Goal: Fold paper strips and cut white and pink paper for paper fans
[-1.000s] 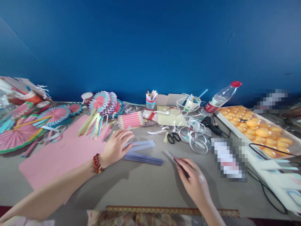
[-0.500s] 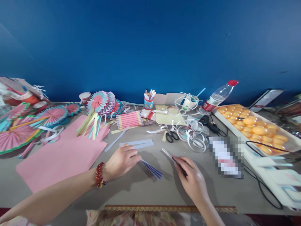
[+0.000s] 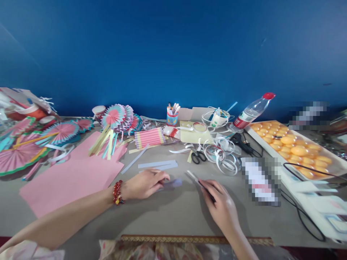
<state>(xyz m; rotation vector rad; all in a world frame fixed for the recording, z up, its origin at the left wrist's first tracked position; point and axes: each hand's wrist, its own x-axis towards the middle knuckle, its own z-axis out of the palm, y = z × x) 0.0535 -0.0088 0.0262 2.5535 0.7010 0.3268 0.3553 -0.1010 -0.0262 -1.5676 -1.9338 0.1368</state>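
Observation:
My left hand [image 3: 146,184], with red beads at the wrist, is closed on several purple paper strips [image 3: 174,183]. Motion smears their free ends, which point right. In my right hand [image 3: 221,204] is a slim knife [image 3: 193,176], with a dark handle under the fingers and a pale blade slanting up and left. The strips and the blade are apart. Just beyond my left hand, loose lavender paper strips [image 3: 157,164] lie flat on the grey table [image 3: 173,220]. A single pale strip [image 3: 135,159] lies slanted to their left.
Pink paper sheets [image 3: 70,180] lie on the left, near folded paper rosettes [image 3: 114,117]. A pleated striped paper [image 3: 150,138], black scissors [image 3: 198,156], curled white strips [image 3: 225,155], a glue gun [image 3: 241,144], a bottle [image 3: 248,113] and a tray of yellow balls [image 3: 294,146] stand around the back and right.
My left hand has turned and shifted slightly right and down. The purple strips it holds have swung from slanting down-right to pointing nearly level. My right hand with the knife has barely moved.

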